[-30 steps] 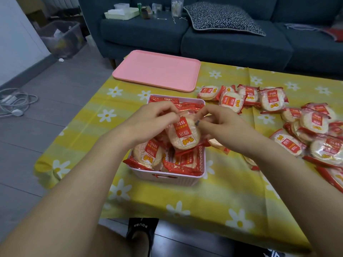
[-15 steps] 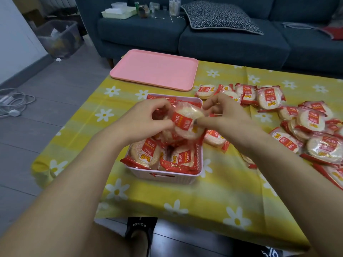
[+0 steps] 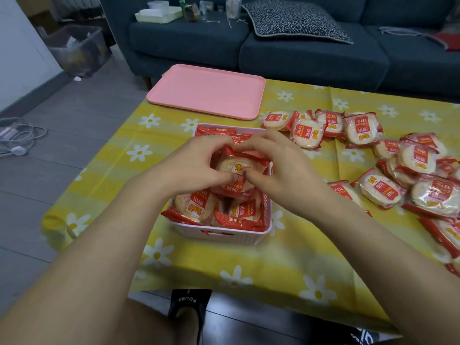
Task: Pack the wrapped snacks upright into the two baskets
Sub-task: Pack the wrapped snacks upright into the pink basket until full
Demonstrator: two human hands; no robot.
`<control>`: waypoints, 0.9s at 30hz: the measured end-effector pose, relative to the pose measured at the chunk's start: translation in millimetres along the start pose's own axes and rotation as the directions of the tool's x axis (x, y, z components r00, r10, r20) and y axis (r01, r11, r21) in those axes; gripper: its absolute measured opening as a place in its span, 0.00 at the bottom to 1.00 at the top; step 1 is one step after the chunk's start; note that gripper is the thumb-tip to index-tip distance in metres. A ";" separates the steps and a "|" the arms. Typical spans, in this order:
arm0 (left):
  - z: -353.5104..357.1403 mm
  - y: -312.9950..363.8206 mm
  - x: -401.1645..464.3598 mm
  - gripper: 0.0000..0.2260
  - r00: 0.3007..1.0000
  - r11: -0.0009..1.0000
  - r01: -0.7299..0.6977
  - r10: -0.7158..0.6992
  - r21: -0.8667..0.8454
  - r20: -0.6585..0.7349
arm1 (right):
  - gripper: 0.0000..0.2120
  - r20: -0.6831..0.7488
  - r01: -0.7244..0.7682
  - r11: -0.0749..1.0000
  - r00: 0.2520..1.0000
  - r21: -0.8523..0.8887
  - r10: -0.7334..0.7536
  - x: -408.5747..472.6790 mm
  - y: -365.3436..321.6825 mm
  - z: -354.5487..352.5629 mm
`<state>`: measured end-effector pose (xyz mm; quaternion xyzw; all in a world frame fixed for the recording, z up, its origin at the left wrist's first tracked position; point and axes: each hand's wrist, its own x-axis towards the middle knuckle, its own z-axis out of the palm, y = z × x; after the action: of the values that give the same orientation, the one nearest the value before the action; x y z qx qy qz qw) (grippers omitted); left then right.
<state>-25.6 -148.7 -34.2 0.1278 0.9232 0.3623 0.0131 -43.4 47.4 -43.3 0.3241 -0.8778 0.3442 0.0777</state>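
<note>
The left hand (image 3: 196, 165) and the right hand (image 3: 278, 168) are meeting over the basket (image 3: 219, 234), and both are gripping the same wrapped snack (image 3: 237, 176): the fingers are curling over its top edge while the thumbs are pressing against the label on its front. The snack is standing roughly upright between the hands, its lower part sitting down among the other packets inside the basket. More packed snacks (image 3: 196, 207) are filling the near end of the basket, leaning on their edges, and red wrapper ends are showing at the far end behind the fingers.

The basket is sitting on a yellow tablecloth (image 3: 286, 260) printed with white daisies. To the right of the basket a loose pile of snacks (image 3: 383, 188) is lying flat on the cloth, stretching from just beyond the right wrist to the edge of the view, with a smaller cluster further back near the tray. A pink tray (image 3: 206, 92) is lying on the far left part of the table, apart from the basket. Beyond the table a dark blue sofa (image 3: 311, 56) is carrying a patterned cushion (image 3: 293, 21) and some small clutter. Only one basket is showing.
</note>
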 end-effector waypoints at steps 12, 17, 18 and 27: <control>3.1 2.6 0.4 0.22 0.999 0.999 0.002 -0.003 0.043 0.036 | 0.15 -0.091 -0.051 0.999 0.995 0.011 0.052 1.6 -0.7 1.9; 3.6 2.3 1.7 0.34 0.999 0.998 0.043 -0.044 0.052 0.023 | 0.12 -0.155 -0.077 0.993 0.986 -0.089 0.062 -2.6 -5.9 6.9; 3.5 1.0 1.9 0.34 0.999 0.996 0.049 -0.050 0.075 0.014 | 0.10 -0.134 -0.123 0.981 0.986 -0.151 0.103 -4.4 -5.5 5.2; -7.0 -11.2 -0.2 0.22 0.977 0.967 0.210 -0.213 -0.141 -0.002 | 0.14 0.442 0.201 0.681 0.875 -0.704 0.199 -20.3 -19.5 14.1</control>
<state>-28.8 -161.4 -36.6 0.0243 0.9039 0.4238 0.0530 -14.2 37.9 -50.4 0.3414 -0.9309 -0.1283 -0.0212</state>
